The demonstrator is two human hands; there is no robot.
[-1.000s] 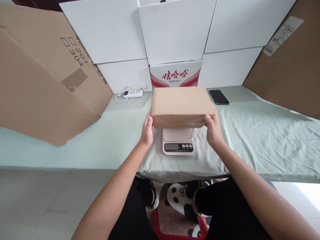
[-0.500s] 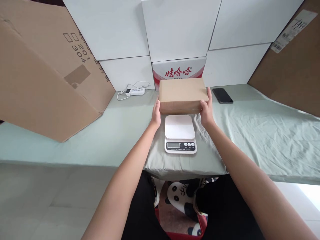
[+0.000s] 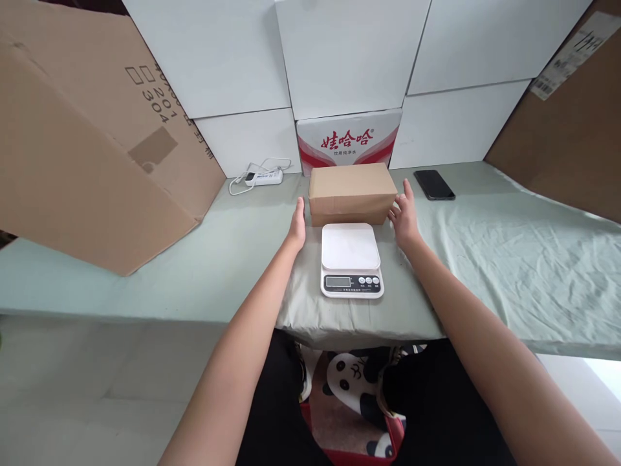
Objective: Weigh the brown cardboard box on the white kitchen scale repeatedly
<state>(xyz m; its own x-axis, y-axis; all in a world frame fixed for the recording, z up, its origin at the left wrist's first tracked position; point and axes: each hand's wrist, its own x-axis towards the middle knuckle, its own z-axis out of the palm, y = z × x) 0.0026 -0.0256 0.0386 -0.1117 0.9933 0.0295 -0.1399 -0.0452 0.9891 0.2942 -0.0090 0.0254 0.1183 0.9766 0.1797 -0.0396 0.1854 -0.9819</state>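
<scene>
A brown cardboard box (image 3: pixel 353 194) rests on the cloth-covered table, right behind a white digital kitchen scale (image 3: pixel 350 247). The scale's platform is bare and its display looks blank. My left hand (image 3: pixel 297 225) is open at the box's left side, with a slight gap between them. On the other side, my right hand (image 3: pixel 404 215) has its fingers spread close to the box's right end. Whether those fingertips still touch the cardboard I cannot tell.
A white power strip (image 3: pixel 264 176) with a cable lies at the back left, and a black phone (image 3: pixel 434 185) at the back right. White boxes (image 3: pixel 349 55) line the back. Large cartons flank the table, one on the left (image 3: pixel 97 142) and one on the right (image 3: pixel 572 142).
The cardboard box has come down onto the table behind the scale. Both hands have let go and moved slightly outward from its sides.
</scene>
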